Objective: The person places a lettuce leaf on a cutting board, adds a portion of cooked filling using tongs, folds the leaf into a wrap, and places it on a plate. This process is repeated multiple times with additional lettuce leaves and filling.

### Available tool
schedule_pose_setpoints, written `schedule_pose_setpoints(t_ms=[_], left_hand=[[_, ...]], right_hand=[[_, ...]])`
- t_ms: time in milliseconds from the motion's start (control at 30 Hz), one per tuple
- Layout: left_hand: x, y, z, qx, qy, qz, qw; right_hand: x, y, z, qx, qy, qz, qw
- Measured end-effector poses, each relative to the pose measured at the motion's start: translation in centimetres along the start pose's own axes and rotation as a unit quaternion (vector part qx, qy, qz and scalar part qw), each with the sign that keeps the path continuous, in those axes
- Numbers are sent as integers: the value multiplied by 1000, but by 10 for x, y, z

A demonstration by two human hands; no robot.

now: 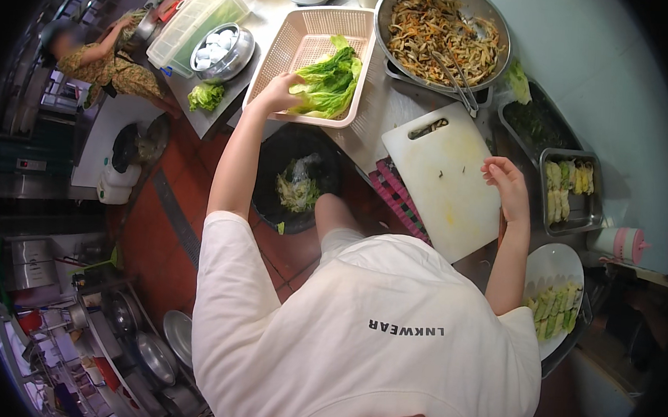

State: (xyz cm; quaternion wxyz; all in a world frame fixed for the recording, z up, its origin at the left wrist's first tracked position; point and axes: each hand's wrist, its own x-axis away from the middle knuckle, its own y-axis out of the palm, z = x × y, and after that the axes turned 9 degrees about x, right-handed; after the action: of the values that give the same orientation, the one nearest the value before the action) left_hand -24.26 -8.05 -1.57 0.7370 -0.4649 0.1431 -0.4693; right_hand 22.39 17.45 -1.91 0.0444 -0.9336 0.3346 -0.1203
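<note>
My left hand (277, 94) reaches into a pale pink plastic basket (283, 45), its fingers closed on the edge of green lettuce leaves (332, 82). The leaves lie loosely piled at the basket's right side. My right hand (508, 185) hovers by the right edge of a white cutting board (447, 177), fingers loosely bent and apart, with nothing in them. A few dark crumbs and yellowish stains mark the board. Beyond it stands a large metal bowl (383, 28) of shredded cooked filling (440, 35), with metal tongs (460, 82) leaning inside.
Lettuce rolls fill a metal tray (566, 223) and an oval white plate (552, 264) at the right. Below the basket is a black bin (263, 181) with scraps. A metal bowl (240, 57) of white pieces stands at left. Another person (106, 64) works at far left.
</note>
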Motion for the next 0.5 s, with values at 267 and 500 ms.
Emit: schedule_pose_setpoints(t_ms=[267, 500], left_hand=[[-17, 1, -24, 35, -10, 41, 998], [-28, -49, 4, 244, 14, 86, 966]], right_hand=[[1, 6, -5, 22, -7, -8, 1000], [4, -4, 1, 11, 9, 11, 1000]])
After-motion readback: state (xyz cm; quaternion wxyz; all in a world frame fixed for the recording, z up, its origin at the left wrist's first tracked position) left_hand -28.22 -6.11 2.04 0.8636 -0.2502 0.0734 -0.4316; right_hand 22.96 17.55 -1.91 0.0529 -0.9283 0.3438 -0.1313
